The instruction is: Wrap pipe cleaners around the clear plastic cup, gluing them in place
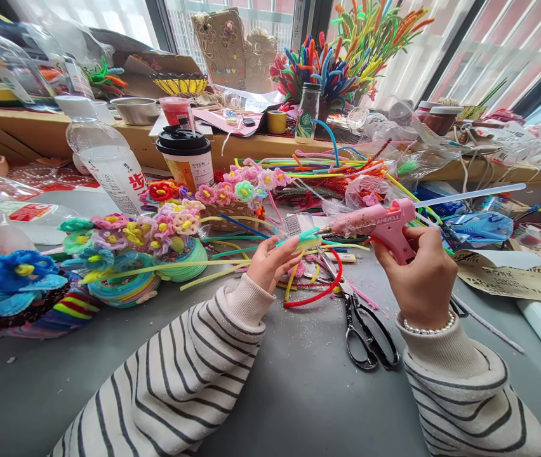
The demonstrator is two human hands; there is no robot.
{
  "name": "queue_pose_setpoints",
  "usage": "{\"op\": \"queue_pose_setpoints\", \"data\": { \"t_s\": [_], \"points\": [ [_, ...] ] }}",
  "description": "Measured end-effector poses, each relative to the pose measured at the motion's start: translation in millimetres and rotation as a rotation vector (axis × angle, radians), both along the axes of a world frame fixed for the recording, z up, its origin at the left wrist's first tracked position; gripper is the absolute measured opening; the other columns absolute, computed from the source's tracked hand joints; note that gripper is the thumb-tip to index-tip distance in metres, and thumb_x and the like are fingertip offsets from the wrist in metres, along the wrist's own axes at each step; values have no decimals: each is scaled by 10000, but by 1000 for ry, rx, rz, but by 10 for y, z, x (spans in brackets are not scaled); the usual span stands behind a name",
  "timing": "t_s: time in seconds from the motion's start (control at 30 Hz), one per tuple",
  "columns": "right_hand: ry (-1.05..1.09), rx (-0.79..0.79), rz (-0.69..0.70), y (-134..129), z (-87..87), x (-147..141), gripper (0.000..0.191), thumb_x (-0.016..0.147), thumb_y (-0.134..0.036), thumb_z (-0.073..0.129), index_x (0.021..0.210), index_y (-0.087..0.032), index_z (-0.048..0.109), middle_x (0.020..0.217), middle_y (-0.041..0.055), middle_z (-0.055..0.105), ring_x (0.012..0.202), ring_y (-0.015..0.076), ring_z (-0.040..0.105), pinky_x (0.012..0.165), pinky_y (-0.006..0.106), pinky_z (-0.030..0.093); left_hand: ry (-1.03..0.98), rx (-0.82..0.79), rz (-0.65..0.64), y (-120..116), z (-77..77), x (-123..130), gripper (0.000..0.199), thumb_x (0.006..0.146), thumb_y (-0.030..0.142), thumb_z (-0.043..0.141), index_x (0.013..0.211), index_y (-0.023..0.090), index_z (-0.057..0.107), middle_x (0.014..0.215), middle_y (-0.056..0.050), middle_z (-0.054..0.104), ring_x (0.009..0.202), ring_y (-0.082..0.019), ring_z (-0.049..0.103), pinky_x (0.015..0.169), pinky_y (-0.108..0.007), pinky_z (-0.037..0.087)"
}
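My left hand (273, 263) is closed in a pinch on teal and pale yellow pipe cleaners (309, 240), held above the table. Wrapped round the handle of a pink hot glue gun (385, 225) is my right hand (423, 273). The gun's nozzle points left and is close to the pipe cleaners; whether it touches them I cannot tell. A translucent glue stick (470, 195) juts from the gun's back. Below, between my hands, lie black-handled scissors (370, 336) and a curved red pipe cleaner (334, 293).
Pipe-cleaner flowers (130, 235) stand at the left, near a water bottle (103, 158) and a lidded paper cup (187, 158). Loose pipe cleaners (294, 166) are heaped behind my hands. A glass bottle (307, 114) stands at the back. At right lies a printed paper (508, 276).
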State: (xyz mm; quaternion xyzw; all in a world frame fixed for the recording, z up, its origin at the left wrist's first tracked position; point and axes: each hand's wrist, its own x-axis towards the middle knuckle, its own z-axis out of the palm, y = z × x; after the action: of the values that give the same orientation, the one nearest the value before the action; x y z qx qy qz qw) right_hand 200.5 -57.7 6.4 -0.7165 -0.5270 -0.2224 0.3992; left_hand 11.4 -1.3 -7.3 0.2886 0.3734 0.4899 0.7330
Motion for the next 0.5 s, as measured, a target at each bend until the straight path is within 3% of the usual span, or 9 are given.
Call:
{"op": "queue_pose_setpoints", "data": {
  "t_s": [0.33,0.5],
  "points": [
    [-78,-15,-69,15,-37,96,362,680,-459,588,872,-162,509,788,95,616,656,230,581,527,309,406,-73,45,-27,-24,43,-21,345,606,213,687,850,192,443,755,2,626,820,-201,645,837,-350,440],
    [106,-46,-131,2,-19,332,480,574,-555,620,847,-171,527,745,70,608,615,223,560,554,331,412,-175,63,-90,-32,66,-36,354,604,251,679,870,213,448,847,-12,644,857,-220,643,843,-363,442]
  ]
}}
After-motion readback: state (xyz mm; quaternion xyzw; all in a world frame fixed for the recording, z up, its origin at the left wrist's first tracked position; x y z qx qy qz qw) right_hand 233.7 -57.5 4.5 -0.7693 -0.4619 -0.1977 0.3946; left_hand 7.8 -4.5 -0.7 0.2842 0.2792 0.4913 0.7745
